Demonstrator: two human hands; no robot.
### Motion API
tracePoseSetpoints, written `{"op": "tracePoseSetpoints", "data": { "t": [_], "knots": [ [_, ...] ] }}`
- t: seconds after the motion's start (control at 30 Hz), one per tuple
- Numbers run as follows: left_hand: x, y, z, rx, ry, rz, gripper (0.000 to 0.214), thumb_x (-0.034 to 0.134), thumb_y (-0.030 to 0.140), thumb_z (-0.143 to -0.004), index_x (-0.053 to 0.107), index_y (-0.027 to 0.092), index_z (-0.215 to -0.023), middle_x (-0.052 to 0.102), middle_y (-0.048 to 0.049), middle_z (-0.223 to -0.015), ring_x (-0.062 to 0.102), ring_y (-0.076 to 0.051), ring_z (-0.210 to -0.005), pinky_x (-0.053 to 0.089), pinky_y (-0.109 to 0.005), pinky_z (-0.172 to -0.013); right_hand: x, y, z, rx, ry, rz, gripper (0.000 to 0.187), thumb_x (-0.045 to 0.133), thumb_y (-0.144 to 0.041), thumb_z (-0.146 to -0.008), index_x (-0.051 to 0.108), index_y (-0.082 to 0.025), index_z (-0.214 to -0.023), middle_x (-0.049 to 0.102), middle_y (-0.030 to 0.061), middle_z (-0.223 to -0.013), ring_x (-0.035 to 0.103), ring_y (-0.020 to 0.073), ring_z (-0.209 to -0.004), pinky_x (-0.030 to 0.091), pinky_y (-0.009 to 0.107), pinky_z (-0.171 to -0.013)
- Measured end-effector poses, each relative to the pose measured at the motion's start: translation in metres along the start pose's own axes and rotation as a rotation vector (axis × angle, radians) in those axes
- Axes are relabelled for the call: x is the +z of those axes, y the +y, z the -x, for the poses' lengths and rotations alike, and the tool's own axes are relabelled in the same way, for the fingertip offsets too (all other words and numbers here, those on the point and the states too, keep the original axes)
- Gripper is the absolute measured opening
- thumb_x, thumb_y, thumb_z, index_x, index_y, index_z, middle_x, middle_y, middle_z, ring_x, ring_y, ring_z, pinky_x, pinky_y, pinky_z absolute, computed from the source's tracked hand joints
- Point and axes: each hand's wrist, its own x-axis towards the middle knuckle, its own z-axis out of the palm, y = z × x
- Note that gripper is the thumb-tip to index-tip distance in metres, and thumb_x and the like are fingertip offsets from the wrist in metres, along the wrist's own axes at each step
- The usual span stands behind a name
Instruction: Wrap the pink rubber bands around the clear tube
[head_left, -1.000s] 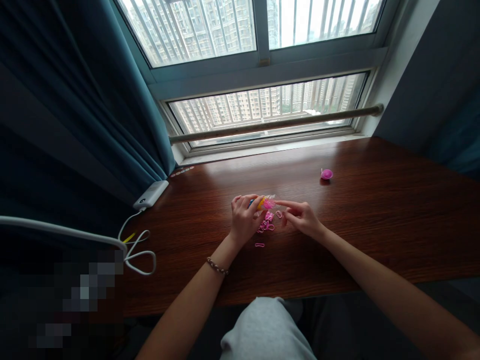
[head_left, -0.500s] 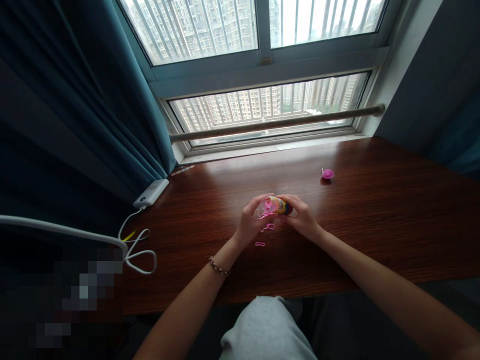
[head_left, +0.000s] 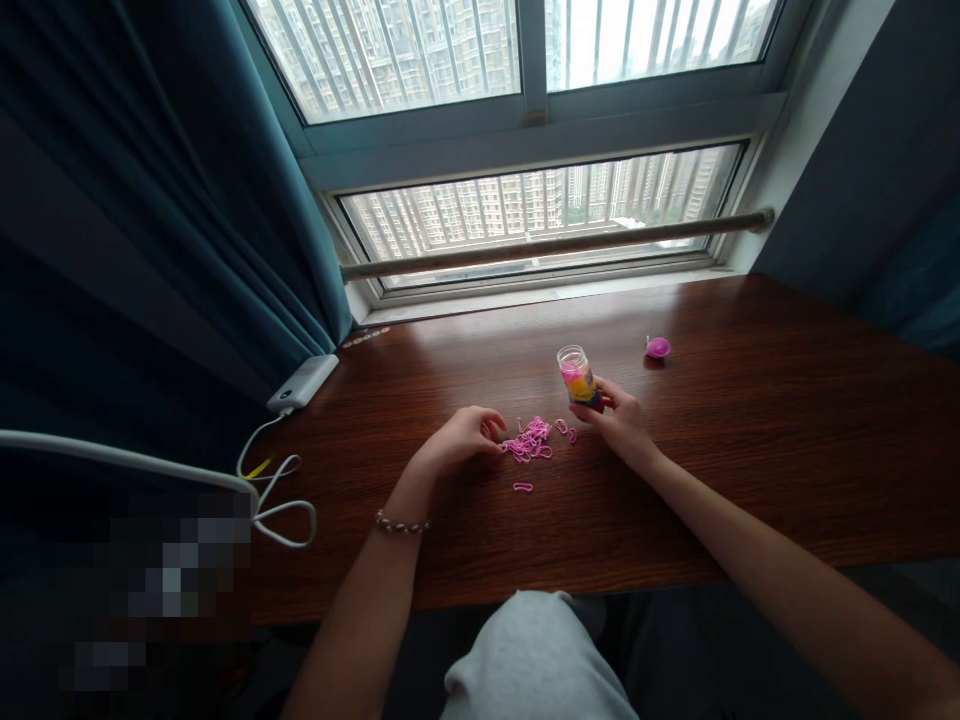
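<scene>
The left hand [head_left: 465,437] reaches in low from the near left of the pink pile [head_left: 531,440], its wrist bent and its fingers curled down at the pile's left edge; I cannot tell whether the fingertips pinch a piece. The right hand [head_left: 624,420] comes from the near right of the pile, forearm stretched out, thumb and fingers wrapped around the lower part of one jar [head_left: 577,378]. The jar is beyond the pile and to its right, leaning slightly with its mouth toward the far left; whether its base meets the bench [head_left: 750,430] cannot be told.

The pile is a tangle of thin, slim pink loops, too heaped to count. Three loops lie apart: two small loops [head_left: 561,427] just right of the pile, and one flattened, elongated loop [head_left: 523,487] on its near side. The jar is a see-through cylinder with pink contents and a yellow and dark blue lower part. Far right of the pile lies one rounded, glossy pink piece [head_left: 658,347]. The bench has a reddish-brown wood grain and a soft sheen. One beaded-looking bracelet [head_left: 401,524] circles the left wrist.
</scene>
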Motion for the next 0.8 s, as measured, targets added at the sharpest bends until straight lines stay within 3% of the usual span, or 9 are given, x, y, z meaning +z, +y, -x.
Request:
{"op": "tracePoseSetpoints", "data": {
  "t": [0.17, 0.4, 0.67, 0.8],
  "knots": [
    [0.010, -0.003, -0.007, 0.028, 0.013, -0.067, 0.023, 0.067, 0.034, -0.058, 0.066, 0.012, -0.067, 0.058, -0.0004, -0.059, 0.048, -0.011, -0.055, 0.034, -0.021, -0.049, 0.000, 0.003, -0.001, 0.008, -0.023, -0.016, 0.048, 0.066, -0.044, -0.066, 0.060, -0.018, -0.106, 0.066, 0.0058, -0.095, 0.060, 0.0211, -0.083, 0.047, 0.035, -0.076],
    [0.009, 0.006, -0.005, 0.064, 0.133, -0.012, 0.025, 0.066, 0.036, -0.060, 0.068, 0.012, -0.068, 0.061, -0.0023, -0.060, 0.050, -0.011, -0.056, 0.036, -0.021, -0.051, -0.003, 0.003, -0.003, 0.001, -0.018, 0.030, 0.046, 0.065, -0.044, -0.067, 0.060, -0.019, -0.105, 0.066, 0.0051, -0.094, 0.060, 0.0206, -0.080, 0.048, 0.034, -0.073],
    [0.021, 0.022, -0.006, 0.127, 0.390, 0.341, 0.029, 0.068, 0.038, -0.061, 0.066, 0.010, -0.069, 0.063, -0.0039, -0.058, 0.053, -0.011, -0.050, 0.040, -0.021, -0.047, -0.003, 0.002, -0.001, -0.262, -0.029, 0.386, 0.043, 0.067, -0.026, -0.066, 0.060, -0.025, -0.109, 0.061, 0.0060, -0.104, 0.052, 0.0255, -0.098, 0.042, 0.041, -0.086],
    [0.029, 0.024, -0.006, 0.181, 0.488, 0.293, 0.028, 0.065, 0.039, -0.066, 0.066, 0.012, -0.073, 0.063, -0.0040, -0.062, 0.054, -0.011, -0.050, 0.042, -0.022, -0.047, 0.000, 0.004, 0.003, -0.302, -0.100, 0.467, 0.041, 0.064, -0.022, -0.068, 0.060, -0.026, -0.109, 0.061, 0.0058, -0.105, 0.049, 0.0271, -0.099, 0.041, 0.043, -0.086]
  ]
}}
